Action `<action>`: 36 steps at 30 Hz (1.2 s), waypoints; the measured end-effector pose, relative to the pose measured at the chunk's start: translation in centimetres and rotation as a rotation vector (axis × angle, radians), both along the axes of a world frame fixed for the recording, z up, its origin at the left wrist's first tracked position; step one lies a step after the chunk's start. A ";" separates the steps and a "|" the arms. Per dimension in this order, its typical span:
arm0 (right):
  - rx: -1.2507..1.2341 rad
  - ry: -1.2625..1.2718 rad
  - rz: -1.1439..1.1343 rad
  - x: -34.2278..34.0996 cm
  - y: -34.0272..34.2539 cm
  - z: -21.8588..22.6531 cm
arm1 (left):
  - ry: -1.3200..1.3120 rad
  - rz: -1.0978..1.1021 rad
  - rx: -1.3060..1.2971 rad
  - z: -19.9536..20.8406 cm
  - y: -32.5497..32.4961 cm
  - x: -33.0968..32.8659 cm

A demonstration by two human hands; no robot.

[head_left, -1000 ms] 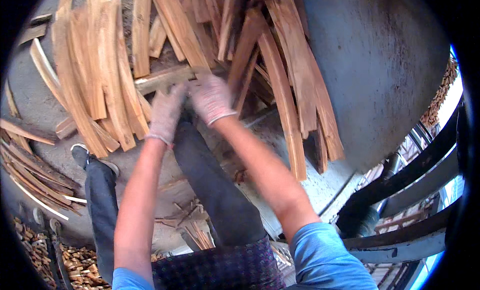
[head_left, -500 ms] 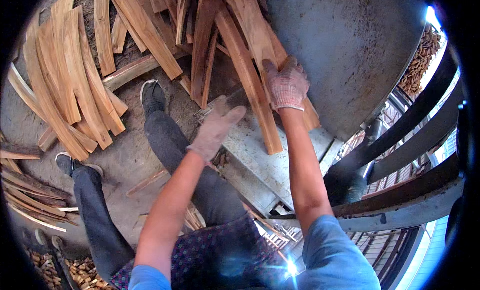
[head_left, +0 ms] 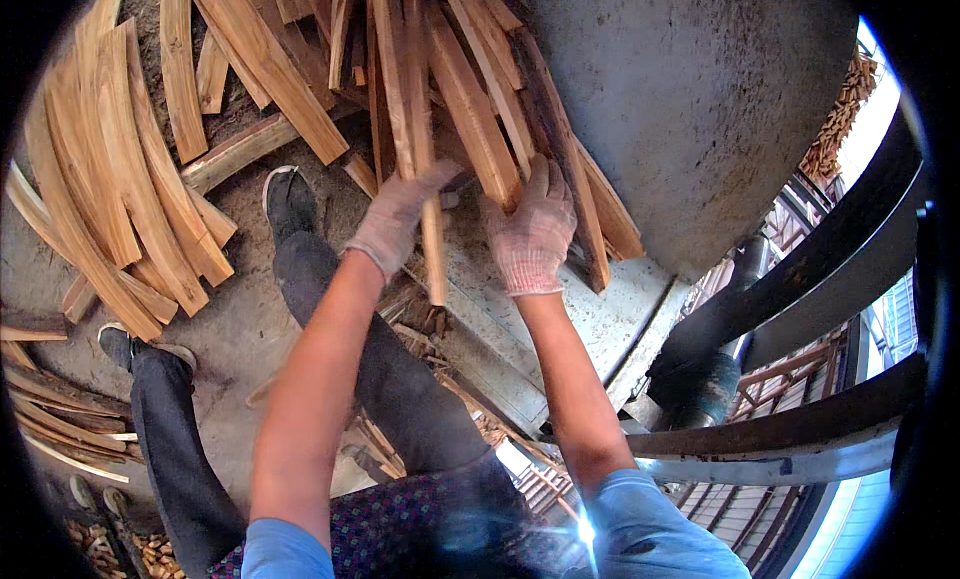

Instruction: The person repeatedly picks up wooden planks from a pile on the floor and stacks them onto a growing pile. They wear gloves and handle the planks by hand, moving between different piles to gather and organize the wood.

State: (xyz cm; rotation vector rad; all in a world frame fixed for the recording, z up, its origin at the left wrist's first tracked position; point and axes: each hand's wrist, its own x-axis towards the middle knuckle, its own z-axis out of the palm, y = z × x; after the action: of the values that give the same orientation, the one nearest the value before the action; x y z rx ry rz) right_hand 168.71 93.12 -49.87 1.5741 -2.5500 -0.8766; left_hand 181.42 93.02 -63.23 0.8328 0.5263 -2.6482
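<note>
My left hand [head_left: 388, 225], in a pale glove and a little blurred, is closed around a narrow wooden strip [head_left: 433, 254] whose lower end sticks out below the fingers. Beside it, my gloved right hand [head_left: 537, 227] grips the near end of a wider wooden plank [head_left: 468, 109]. Both pieces slope away toward the heap at the top. Right of that hand, a darker board [head_left: 575, 194] and a lighter board [head_left: 612, 219] lean over a grey metal ledge [head_left: 500, 309].
Curved planks [head_left: 125, 169] lie piled on the left floor, with thinner slats [head_left: 65, 409] nearer. A large grey metal surface [head_left: 690, 109] stands at the right, beside dark curved bars [head_left: 800, 249]. My shoes [head_left: 287, 194] are among the wood; chopped pieces [head_left: 840, 114] are stacked far right.
My left hand has moved onto a strip and closed on it. My right hand has shifted left and lower to another plank's end. The long plank over the ledge has moved.
</note>
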 end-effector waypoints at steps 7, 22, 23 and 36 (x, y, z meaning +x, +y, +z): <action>0.110 0.167 0.020 -1.9 -0.6 -3.8 | -0.364 -0.144 -0.201 2.9 -2.0 -2.7; 0.164 -0.831 -1.027 18.2 3.4 16.5 | -0.425 -0.315 -0.191 19.6 3.9 22.8; 0.165 -0.855 -0.971 19.7 3.9 15.9 | -0.440 -0.301 -0.124 20.4 5.0 24.5; 0.116 -1.216 -0.485 32.6 -3.3 -14.5 | -1.109 -0.580 -0.457 0.8 5.5 37.2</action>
State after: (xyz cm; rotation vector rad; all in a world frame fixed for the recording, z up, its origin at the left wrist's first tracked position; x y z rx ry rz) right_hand 201.26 89.84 -64.35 1.9155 -3.8414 0.0840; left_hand 218.63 98.51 -62.48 2.2219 -0.6493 -2.0310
